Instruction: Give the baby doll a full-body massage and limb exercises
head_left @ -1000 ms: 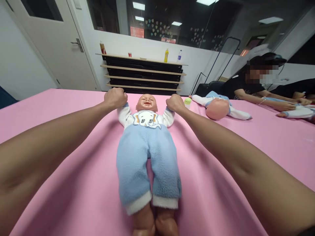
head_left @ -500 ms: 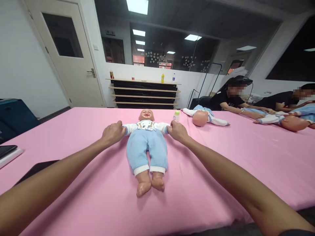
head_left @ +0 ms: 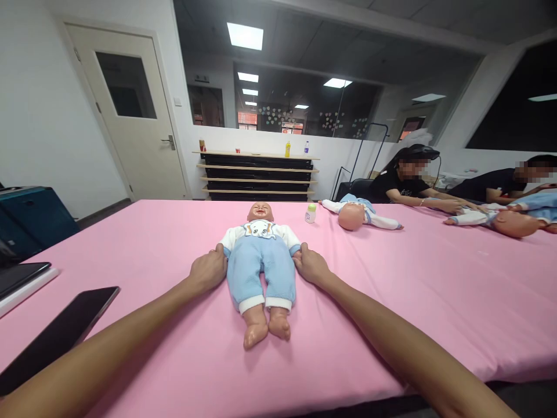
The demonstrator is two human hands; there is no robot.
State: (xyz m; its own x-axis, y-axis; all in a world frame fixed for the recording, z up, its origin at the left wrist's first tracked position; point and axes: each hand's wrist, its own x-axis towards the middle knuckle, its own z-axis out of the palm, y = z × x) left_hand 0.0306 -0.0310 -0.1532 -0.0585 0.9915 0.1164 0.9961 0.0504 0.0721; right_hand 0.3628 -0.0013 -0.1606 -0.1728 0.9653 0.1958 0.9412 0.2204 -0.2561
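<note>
Both hands are clamped on the doll's wrists: left hand and right hand pin its arms beside fuzzy blue fleece pants. The plastic baby doll lies face-up between them on the smooth pink counter; a small bottle stands beyond the right fingers.

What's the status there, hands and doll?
Left hand and right hand each closed on a doll wrist. Doll flat on its back, arms down at its sides. Bottle beyond, well apart.

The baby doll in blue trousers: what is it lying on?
The baby doll lies face up on a pink table cover. Left hand and right hand grip its wrists. What the cover hides cannot be seen.
</note>
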